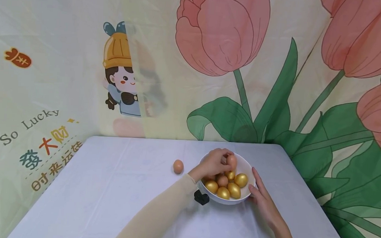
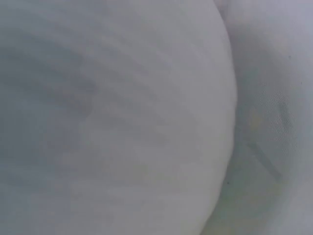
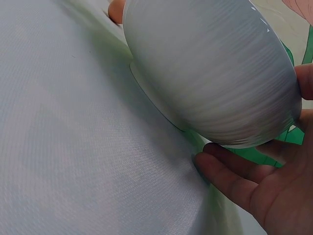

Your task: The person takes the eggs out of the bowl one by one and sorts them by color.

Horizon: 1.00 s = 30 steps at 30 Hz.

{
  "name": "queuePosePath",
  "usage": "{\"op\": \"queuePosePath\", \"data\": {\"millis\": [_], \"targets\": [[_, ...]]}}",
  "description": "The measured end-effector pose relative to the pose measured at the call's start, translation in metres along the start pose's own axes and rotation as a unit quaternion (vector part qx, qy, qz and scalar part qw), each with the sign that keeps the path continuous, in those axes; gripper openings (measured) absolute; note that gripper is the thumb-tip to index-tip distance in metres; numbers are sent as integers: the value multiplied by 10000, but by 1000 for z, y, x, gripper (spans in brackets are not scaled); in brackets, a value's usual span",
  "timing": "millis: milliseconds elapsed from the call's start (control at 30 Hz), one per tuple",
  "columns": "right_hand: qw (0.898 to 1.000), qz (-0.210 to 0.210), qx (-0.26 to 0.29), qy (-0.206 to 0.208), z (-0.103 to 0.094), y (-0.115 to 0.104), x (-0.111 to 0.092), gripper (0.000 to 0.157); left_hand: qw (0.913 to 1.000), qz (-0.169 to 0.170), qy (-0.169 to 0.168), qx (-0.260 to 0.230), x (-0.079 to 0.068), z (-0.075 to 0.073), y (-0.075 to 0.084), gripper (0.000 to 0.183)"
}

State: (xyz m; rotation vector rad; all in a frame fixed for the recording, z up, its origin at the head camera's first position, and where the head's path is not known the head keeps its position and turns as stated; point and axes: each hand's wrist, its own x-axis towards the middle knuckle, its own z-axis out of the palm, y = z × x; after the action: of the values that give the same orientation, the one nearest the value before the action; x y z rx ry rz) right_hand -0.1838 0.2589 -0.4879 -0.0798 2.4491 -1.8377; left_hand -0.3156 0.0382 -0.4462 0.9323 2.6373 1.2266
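My left hand (image 1: 213, 162) is over a white bowl (image 1: 242, 196), pinching a brown egg (image 1: 231, 162) between thumb and fingers near the far rim. Inside the bowl lie several golden eggs (image 1: 234, 190) and at least one more brown egg (image 1: 222, 180), partly covered by the others. My right hand (image 1: 265, 202) holds the bowl's right side, its thumb at the rim. In the right wrist view, that hand's fingers (image 3: 230, 181) curve under the bowl's outer wall (image 3: 205, 73). The left wrist view is mostly filled by the bowl's blurred outside (image 2: 146, 117).
Another brown egg (image 1: 178, 166) lies on the white-covered table (image 1: 111, 186), left of the bowl. Black wrist camera parts (image 1: 201, 197) sit under the left wrist, close to the bowl. A printed tulip backdrop (image 1: 229, 35) hangs behind the table's far edge.
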Motion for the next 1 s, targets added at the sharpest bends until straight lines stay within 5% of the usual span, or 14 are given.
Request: {"op": "queuePosePath", "data": {"millis": [167, 600, 1000], "targets": [[10000, 27, -50, -2, 0, -1, 0, 66, 9966, -15, -69, -821, -10, -15, 6, 50], [10000, -22, -56, 23, 0, -1, 1, 65, 9910, 209, 66, -1319, -45, -60, 15, 56], [9999, -60, -130, 55, 1, 0, 1, 63, 9886, -373, 556, -1349, -84, -111, -18, 55]]}}
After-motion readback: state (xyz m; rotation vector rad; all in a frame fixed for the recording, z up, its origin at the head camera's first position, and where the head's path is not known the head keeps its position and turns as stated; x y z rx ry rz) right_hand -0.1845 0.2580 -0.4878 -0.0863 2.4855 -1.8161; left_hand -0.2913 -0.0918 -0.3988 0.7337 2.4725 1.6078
